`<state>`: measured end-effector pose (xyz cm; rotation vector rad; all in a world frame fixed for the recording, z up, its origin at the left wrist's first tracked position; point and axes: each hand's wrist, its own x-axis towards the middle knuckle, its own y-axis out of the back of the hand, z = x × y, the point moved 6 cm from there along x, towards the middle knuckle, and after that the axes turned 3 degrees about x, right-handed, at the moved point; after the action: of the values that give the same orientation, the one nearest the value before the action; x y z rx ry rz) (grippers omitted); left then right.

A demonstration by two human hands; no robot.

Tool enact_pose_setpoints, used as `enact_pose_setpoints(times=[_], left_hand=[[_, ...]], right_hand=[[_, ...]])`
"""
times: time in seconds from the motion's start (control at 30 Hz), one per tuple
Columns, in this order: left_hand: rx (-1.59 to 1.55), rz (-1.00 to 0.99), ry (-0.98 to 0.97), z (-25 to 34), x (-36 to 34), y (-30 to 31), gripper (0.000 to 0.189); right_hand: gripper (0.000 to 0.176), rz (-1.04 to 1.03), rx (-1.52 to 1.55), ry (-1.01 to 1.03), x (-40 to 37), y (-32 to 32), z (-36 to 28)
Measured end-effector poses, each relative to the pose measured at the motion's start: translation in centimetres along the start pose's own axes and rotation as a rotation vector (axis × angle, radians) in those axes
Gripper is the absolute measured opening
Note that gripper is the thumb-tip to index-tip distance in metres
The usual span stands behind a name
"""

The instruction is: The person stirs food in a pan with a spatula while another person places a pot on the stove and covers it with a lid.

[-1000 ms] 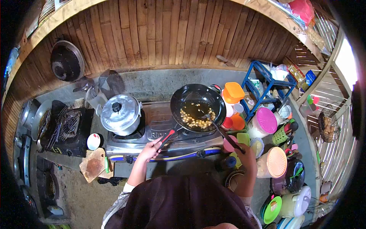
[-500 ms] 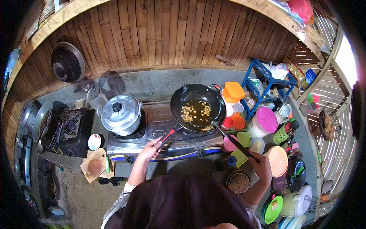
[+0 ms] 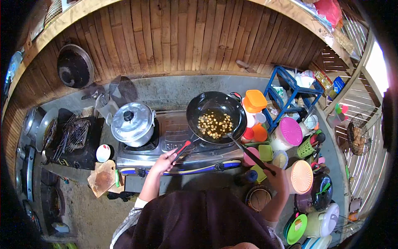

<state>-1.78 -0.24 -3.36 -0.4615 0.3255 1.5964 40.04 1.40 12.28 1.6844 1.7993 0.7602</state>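
Observation:
A black wok [image 3: 209,101] sits over the right side of the stove [image 3: 176,118], with small golden-brown pieces of food [image 3: 215,124] in oil at its bottom. My left hand [image 3: 165,162] is closed round the wok's black-and-red handle [image 3: 181,150]. In my right hand [image 3: 280,180] is the dark handle of a spatula [image 3: 252,156], slanting up and left into the wok. The spatula's blade touches the lower right of the food and is partly hidden there.
Left of the wok stands a lidded aluminium pot [image 3: 132,125]. A cutting board [image 3: 102,179] with a green-handled knife [image 3: 117,178] lies at the counter's left. Plastic tubs, a pink-lidded container [image 3: 290,131] and a blue rack [image 3: 292,85] crowd the right.
My right hand has shifted slightly left and the spatula with it. The food pieces sit closer together, lower in the wok. My left hand stays on the handle.

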Motion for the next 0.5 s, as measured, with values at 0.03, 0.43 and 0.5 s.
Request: enact_pose_setpoints(times=[0.03,0.43,0.5], left_hand=[[0.005,-0.001,0.003,0.0,0.0,0.0,0.042],[0.016,0.026,-0.016,-0.5,0.4,0.2,0.041],[0.025,0.030,-0.019,-0.5,0.4,0.2,0.040]], right_hand=[[0.028,0.013,0.018,0.053,0.5,-0.9,0.4],[0.035,-0.034,0.164,0.100,5.8,-8.5,2.5],[0.037,-0.025,0.173,0.142,6.6,-9.6,2.7]])
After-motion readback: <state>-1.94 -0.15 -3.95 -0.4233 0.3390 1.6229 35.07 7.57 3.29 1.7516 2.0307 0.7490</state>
